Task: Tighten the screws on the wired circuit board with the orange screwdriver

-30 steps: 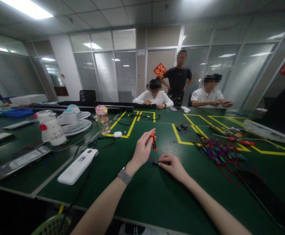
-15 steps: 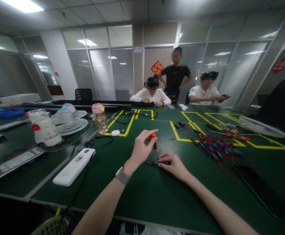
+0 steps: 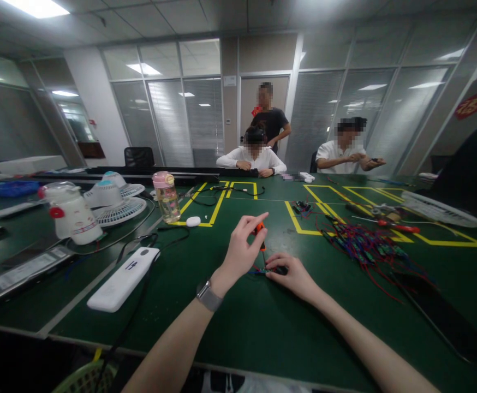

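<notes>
In my left hand [image 3: 244, 244] is a small screwdriver [image 3: 262, 245] with an orange and black handle, gripped between thumb and fingers. It stands nearly upright, and its thin shaft points down at a small circuit board [image 3: 262, 271] on the green table. Red and blue wires come off the board's left side. My right hand [image 3: 290, 275] rests on the table and pinches the board's right end between thumb and fingertips. Part of the board lies hidden under those fingers, as does most of a dark object beside it.
To the right lies a heap of wired circuit boards [image 3: 363, 243], with a dark phone-like slab [image 3: 435, 311] nearer me. On the left are a white power bank [image 3: 124, 279], a pink-lidded bottle [image 3: 166, 197], a white jug [image 3: 77, 214] and fans [image 3: 119, 212]. Co-workers are across the table.
My left hand and the screwdriver have shifted slightly right, with the tip staying at the board. My right hand keeps its hold. The standing person behind has moved left.
</notes>
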### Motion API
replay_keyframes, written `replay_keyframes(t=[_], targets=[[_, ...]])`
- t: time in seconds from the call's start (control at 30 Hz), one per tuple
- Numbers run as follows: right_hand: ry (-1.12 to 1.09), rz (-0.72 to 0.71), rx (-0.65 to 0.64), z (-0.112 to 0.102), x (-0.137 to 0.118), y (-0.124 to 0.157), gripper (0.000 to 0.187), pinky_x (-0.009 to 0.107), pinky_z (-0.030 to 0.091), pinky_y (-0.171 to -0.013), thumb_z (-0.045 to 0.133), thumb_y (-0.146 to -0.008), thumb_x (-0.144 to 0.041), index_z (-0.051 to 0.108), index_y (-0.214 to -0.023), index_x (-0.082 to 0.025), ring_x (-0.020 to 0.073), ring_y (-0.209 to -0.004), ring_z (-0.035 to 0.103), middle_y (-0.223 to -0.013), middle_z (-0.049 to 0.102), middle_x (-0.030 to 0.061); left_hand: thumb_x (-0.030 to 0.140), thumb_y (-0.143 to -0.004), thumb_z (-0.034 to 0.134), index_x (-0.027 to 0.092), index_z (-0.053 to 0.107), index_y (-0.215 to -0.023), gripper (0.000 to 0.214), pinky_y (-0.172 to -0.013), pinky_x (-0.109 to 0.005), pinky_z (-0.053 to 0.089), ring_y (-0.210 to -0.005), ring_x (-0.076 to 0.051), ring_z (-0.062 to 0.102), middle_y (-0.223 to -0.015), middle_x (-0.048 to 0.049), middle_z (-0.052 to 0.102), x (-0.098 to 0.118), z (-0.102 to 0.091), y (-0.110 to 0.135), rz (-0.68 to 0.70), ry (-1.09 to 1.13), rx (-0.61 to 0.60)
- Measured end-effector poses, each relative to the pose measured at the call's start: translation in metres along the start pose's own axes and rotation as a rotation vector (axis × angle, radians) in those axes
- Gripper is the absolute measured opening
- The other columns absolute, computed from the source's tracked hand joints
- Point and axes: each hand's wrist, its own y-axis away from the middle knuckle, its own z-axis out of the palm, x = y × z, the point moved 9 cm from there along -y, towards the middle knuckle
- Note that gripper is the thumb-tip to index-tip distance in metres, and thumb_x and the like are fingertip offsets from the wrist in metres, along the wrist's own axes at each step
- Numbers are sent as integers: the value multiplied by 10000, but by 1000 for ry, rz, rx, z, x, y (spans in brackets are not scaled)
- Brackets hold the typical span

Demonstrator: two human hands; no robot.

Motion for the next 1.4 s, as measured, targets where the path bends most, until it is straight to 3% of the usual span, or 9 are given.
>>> replay_keyframes(t=[0.1, 0.3, 0.47, 0.67, 0.83, 1.0, 1.23, 1.4], targets=[[-6, 5, -2, 0, 1, -1, 101, 381, 501, -886, 721, -730, -205, 776, -815, -208, 231, -928, 660, -976, 726, 75, 172, -964, 434, 254, 462, -1387, 432, -822, -288, 542, -988, -164, 628, -1180, -72, 592, -2, 7, 1, -22, 126, -60], [-16, 16, -9, 1, 3, -1, 96, 376, 500, -885, 737, -716, -215, 778, -801, -195, 238, -930, 661, -979, 719, 77, 184, -900, 573, 231, 603, -1220, 324, -789, -292, 531, -851, -158, 603, -967, -35, 597, 10, 1, 2, 44, -77, 9], [-25, 22, -5, 0, 3, -1, 86, 370, 499, -877, 742, -714, -214, 779, -789, -194, 230, -903, 664, -972, 712, 76, 126, -941, 456, 253, 441, -1392, 469, -896, -324, 502, -1009, -176, 602, -1181, -72, 583, 14, 12, 5, 72, -55, -69], [-26, 30, -3, 0, 1, -1, 77, 359, 499, -860, 740, -713, -189, 778, -780, -187, 225, -894, 663, -964, 713, 78, 159, -901, 566, 254, 549, -1295, 406, -828, -303, 506, -868, -159, 593, -979, -30, 582, 17, 10, 5, 94, -119, -39], [-25, 41, 4, 2, 5, -2, 64, 364, 493, -870, 740, -716, -200, 776, -766, -184, 230, -910, 659, -964, 713, 79, 128, -949, 438, 250, 469, -1373, 442, -886, -312, 501, -1014, -173, 604, -1176, -68, 586, 13, 12, 4, 76, -8, -77], [-24, 40, 7, 1, 4, -2, 67, 361, 489, -876, 735, -716, -186, 778, -767, -183, 229, -915, 657, -964, 715, 78, 196, -907, 566, 246, 551, -1292, 389, -821, -310, 510, -875, -166, 595, -970, -31, 589, 7, 5, 5, 51, -119, 18], [-33, 34, -2, 2, 4, -3, 55, 349, 490, -860, 739, -714, -183, 776, -755, -181, 226, -903, 660, -954, 715, 79, 123, -964, 395, 234, 482, -1360, 421, -933, -323, 490, -1069, -170, 604, -1273, -85, 545, 9, 10, 5, 51, 73, -38], [-39, 31, 2, 3, 7, -5, 63, 353, 486, -865, 749, -705, -191, 780, -759, -186, 226, -896, 660, -941, 713, 73, 149, -898, 556, 221, 617, -1196, 312, -815, -299, 509, -900, -166, 602, -1007, -47, 595, 10, 2, 5, 49, -44, 69]])
